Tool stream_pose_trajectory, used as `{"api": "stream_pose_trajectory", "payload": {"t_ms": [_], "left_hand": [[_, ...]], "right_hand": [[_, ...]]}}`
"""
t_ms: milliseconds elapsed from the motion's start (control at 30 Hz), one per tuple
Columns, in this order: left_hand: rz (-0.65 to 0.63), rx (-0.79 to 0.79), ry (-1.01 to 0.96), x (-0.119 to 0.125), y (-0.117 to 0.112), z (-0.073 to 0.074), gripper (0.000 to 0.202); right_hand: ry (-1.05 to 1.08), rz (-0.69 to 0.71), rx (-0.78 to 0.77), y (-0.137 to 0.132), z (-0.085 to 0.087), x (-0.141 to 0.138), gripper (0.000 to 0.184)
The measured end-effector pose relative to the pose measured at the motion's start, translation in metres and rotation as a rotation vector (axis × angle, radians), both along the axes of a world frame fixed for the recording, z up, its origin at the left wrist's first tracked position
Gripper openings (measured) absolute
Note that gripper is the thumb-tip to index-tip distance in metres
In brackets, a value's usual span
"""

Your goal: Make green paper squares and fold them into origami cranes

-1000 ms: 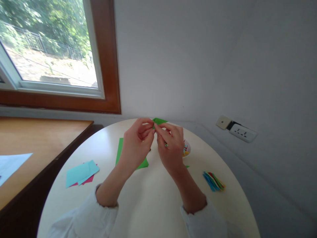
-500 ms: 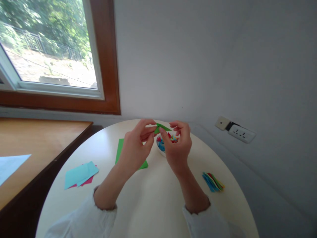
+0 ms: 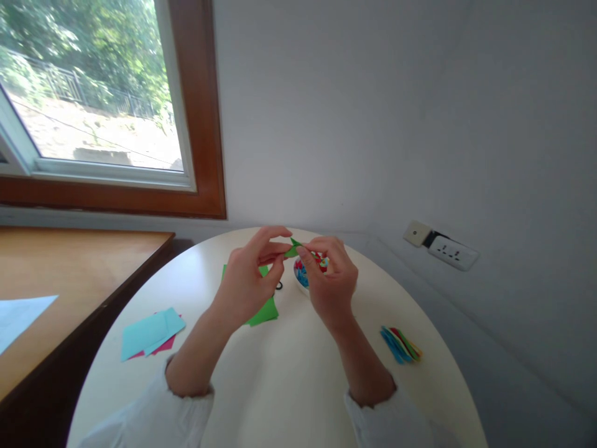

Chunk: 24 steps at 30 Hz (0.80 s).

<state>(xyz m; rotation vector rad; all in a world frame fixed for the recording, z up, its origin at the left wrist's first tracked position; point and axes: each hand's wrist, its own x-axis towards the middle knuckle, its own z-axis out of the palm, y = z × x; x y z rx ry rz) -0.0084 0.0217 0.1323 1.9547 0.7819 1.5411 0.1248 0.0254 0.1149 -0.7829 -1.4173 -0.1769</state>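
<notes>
White cloth sleeves (image 3: 149, 414) come in nearest, at half past seven and five o'clock on a dial centred where the fingers meet, twelve pointing to the top of the view. Under them spreads a smooth, round-edged white table (image 3: 280, 386). At four o'clock lies a fanned bundle of narrow blue, red, green and yellow strips (image 3: 402, 345); at eight, flat light-blue paper sheets (image 3: 149, 330) overlap a crimson-pink sheet (image 3: 165, 346) that shows along their lower edge. Bright green paper sheets (image 3: 265, 313) lie at seven, partly hidden by the left hand (image 3: 247, 270), with a small dark ring-shaped item (image 3: 280, 288) showing just beside its thumb. Raised over the far part of the table, at the dial's centre, is a small folded piece of green paper (image 3: 292, 250). The right hand (image 3: 333, 274) pinches it between thumb and forefinger; the left fingertips touch its other end, thumb apart, and whether they clasp it I cannot tell. Just by it at five o'clock, a white bowl (image 3: 302, 288) of red, blue and yellow pieces (image 3: 301, 272) is partly covered by the right hand. Farther off stand a brown wooden desk (image 3: 93, 261) at nine, a brown-framed window (image 3: 205, 124) at ten and a white wall socket (image 3: 451, 252) at three.
</notes>
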Motion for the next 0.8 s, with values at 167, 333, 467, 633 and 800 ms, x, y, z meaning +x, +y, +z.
{"api": "stream_pose_trajectory", "payload": {"t_ms": [167,333,467,633,800], "left_hand": [[0.072,0.081,0.048,0.0031,-0.0024,0.0018,0.019],[0.057,0.091,0.049,0.0044,-0.0041,0.0021,0.017],[0.068,0.086,0.046,0.0042,-0.0017,0.0009,0.016],[0.101,0.052,0.013,0.0037,0.0015,0.0003,0.013],[0.063,0.041,-0.011,0.0032,0.0037,-0.0004,0.011]], "right_hand": [[0.006,-0.003,-0.012,-0.001,0.0002,-0.0025,0.009],[0.008,-0.018,-0.025,-0.0012,0.0006,-0.0028,0.009],[0.012,0.005,-0.042,-0.0021,0.0011,-0.003,0.011],[0.001,0.036,-0.064,-0.0034,0.0018,-0.0044,0.014],[-0.015,0.053,-0.105,-0.0053,0.0031,-0.0046,0.014]]}}
